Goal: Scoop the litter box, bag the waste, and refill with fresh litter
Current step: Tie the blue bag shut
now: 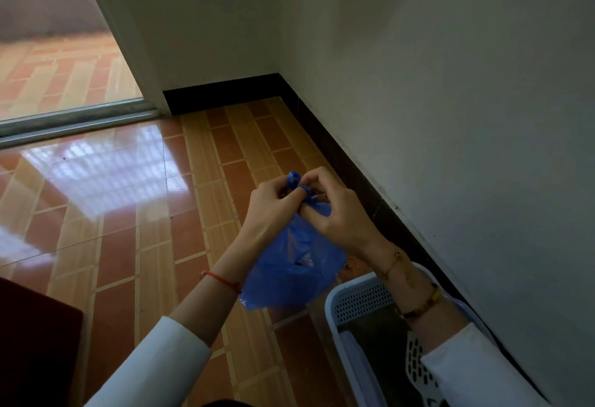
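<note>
A blue plastic bag hangs in the air in front of me, bulging at the bottom. My left hand pinches one twisted handle strip at the bag's top. My right hand pinches the other strip, and the two strips cross between my fingers above the bag. Below my right forearm stands a pale perforated litter box against the wall, with dark litter inside. A white slotted scoop leans in the box, partly hidden by my right sleeve.
The floor is glossy orange tile. A white wall with a dark skirting board runs along the right. A sliding glass door track lies at the far left. A dark red piece of furniture stands at the lower left.
</note>
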A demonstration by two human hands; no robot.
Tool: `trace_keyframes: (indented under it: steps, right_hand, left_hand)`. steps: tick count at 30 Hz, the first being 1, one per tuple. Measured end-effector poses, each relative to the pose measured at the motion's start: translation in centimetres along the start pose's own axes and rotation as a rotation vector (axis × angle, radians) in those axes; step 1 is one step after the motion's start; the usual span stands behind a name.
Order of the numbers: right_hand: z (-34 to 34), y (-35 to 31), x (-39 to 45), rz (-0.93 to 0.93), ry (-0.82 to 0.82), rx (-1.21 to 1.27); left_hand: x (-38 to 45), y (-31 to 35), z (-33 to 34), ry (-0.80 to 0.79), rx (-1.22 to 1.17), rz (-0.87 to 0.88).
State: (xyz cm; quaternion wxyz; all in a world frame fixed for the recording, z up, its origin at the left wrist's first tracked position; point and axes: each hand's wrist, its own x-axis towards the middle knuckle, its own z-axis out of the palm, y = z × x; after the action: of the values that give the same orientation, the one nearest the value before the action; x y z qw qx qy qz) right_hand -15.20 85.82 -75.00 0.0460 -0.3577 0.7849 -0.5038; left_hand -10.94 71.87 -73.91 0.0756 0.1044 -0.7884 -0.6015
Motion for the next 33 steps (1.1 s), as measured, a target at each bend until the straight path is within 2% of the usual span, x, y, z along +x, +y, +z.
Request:
trace_keyframes:
  steps: [10,14,19,24,28,31,33]
  right_hand:
    - [-0.1,0.8,0.5,-0.03,0.023,-0.092]
    - [-0.3,1.2,0.7,0.057,0.05,-0.044]
    - [0.3,1.6,1.2,0.223,0.068,-0.025]
    - [0.7,1.5,2.0,0.323,0.091,0.099]
    - [0.6,2.1,2.5,0.409,0.138,0.107]
    - [0.7,2.0,2.7,0.433,0.144,0.143]
    - [0.8,1.9,2.7,0.436,0.134,0.146]
  left_hand:
    - [-0.4,0.2,-0.7,-0.116,-0.177,0.033]
    - [-0.5,0.1,-0.7,-0.071,-0.172,0.058]
    - [-0.2,-0.7,-0.7,0.047,0.047,0.148]
    - [0.0,-1.7,-1.3,0.041,0.232,0.302]
    - [0.1,-3.0,-1.8,0.043,0.562,0.485]
    - [0.1,-3.2,-1.7,0.079,0.833,0.506]
    - [0.1,-2.9,-1.6,0.079,0.901,0.485]
